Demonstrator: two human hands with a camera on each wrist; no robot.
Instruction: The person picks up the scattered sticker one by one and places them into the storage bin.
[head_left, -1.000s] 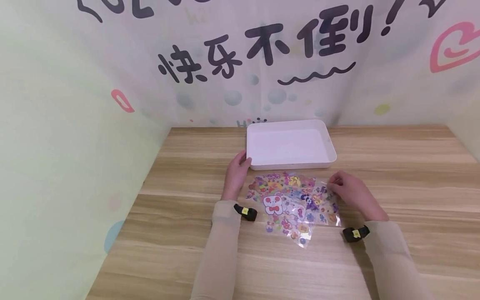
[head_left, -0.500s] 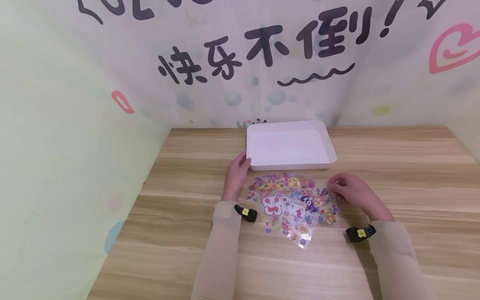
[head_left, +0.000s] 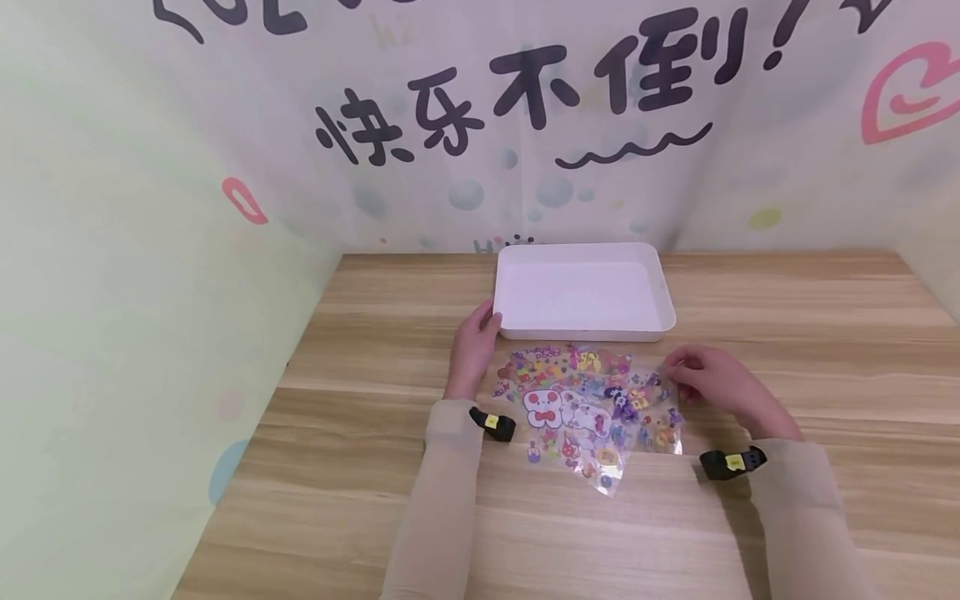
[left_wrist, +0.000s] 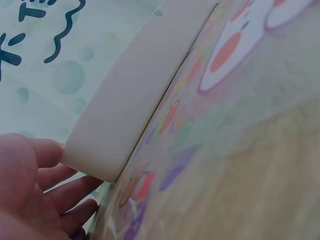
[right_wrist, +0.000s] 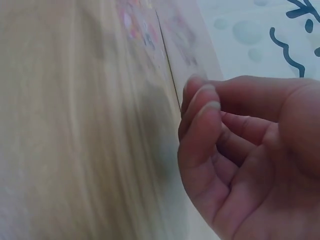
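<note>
A shallow white tray point(head_left: 583, 296) rests at the back of the wooden table. My left hand point(head_left: 472, 350) holds its near left corner; in the left wrist view the thumb touches the corner and the fingers reach behind the wall. In front of the tray lie overlapping clear sticker sheets point(head_left: 546, 408) printed with colourful cartoon figures. At their upper right edge, my right hand point(head_left: 708, 379) has thumb and fingertips brought together, pinching the rightmost sheet's corner. The clear film between those fingertips is hard to make out in the right wrist view.
A printed cloth backdrop point(head_left: 450, 200) with dark lettering hangs directly behind the tray. Another pale cloth point(head_left: 150, 333) borders the table on the left. The wooden tabletop point(head_left: 570, 550) stretches toward the person.
My right hand has moved slightly to the right, and the rightmost sticker sheet has shifted a little with it. The tray has turned slightly. My left hand stays at its corner.
</note>
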